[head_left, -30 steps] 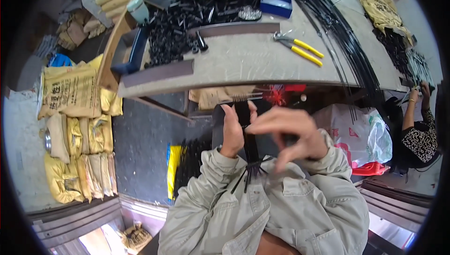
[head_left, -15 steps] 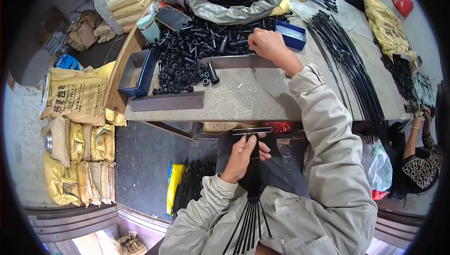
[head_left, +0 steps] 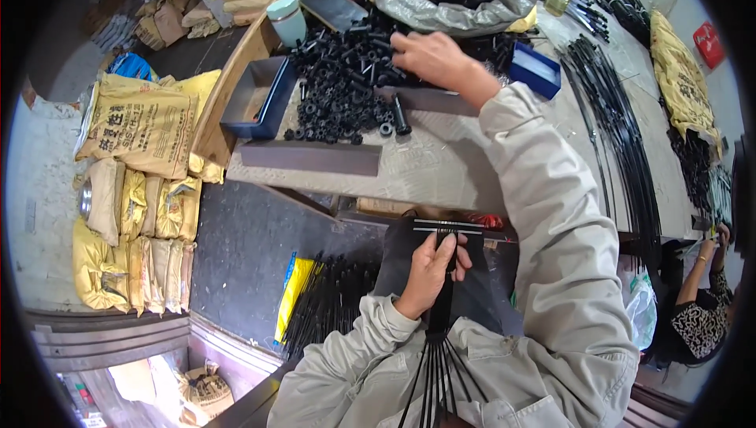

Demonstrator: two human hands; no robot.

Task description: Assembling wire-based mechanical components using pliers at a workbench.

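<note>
My left hand (head_left: pixel 428 274) is closed around a bundle of thin black ribs (head_left: pixel 435 377) in front of my body. Below the hand the ribs fan out over my lap. Two thin pale metal rods (head_left: pixel 468 231) lie crosswise at the top of the bundle, just above my fingers. My right hand (head_left: pixel 441 59) reaches over the bench, its bent fingers apart at the heap of black plastic fittings (head_left: pixel 339 85). No part shows between those fingers, though their tips are partly lost against the dark heap.
On the bench are a dark blue tray (head_left: pixel 260 101), a blue box (head_left: pixel 535 70), a phone (head_left: pixel 333 7), a cup (head_left: pixel 287 22) and a lined sack (head_left: pixel 472 22). Long black rods (head_left: pixel 618 137) lie at the right. Stacked yellow sacks (head_left: pixel 142 125) stand left. Another person (head_left: pixel 697 318) works far right.
My right hand has moved left, from beside the blue box to the heap of fittings, and its fingers have spread. My left hand still grips the ribs. The whole view has shifted.
</note>
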